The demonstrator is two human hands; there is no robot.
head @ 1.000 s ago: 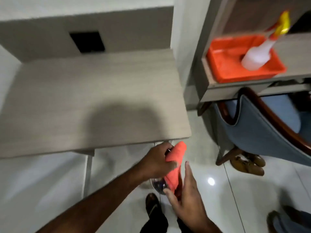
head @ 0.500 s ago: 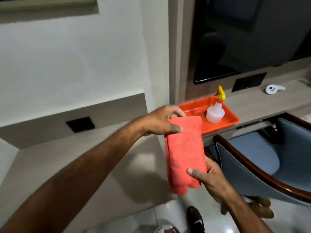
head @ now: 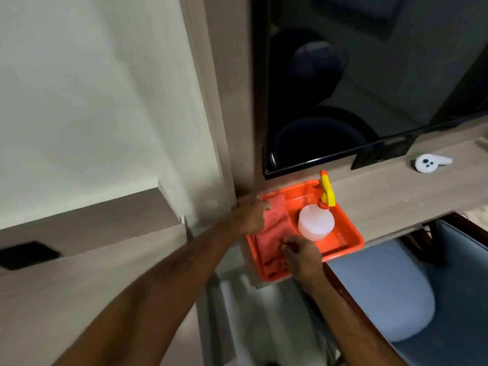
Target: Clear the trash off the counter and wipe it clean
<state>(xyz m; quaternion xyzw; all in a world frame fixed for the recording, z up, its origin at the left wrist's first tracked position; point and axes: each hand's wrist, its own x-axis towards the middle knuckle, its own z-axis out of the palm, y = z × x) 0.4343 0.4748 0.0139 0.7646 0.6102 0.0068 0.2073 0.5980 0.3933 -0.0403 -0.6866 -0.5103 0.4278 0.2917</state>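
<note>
A folded orange cloth [head: 272,235] lies in the left half of an orange tray [head: 348,235] on the wooden shelf. My left hand [head: 250,216] grips the cloth's far end near the tray's back left corner. My right hand [head: 301,253] pinches the cloth's near end at the tray's front. A white spray bottle [head: 317,224] with a yellow and orange trigger stands in the tray just right of the cloth. The counter [head: 79,286] is the wooden surface at lower left, under my left forearm.
A dark TV screen [head: 343,88] hangs above the shelf. A white controller [head: 430,163] lies on the shelf at right. A blue cushioned chair [head: 412,294] with a wooden frame stands under the shelf at lower right. A black socket plate [head: 26,254] sits in the counter's back panel.
Both hands carried the cloth from in front of the counter up and right into the orange tray, laying it flat beside the spray bottle. The view lifted toward the TV.
</note>
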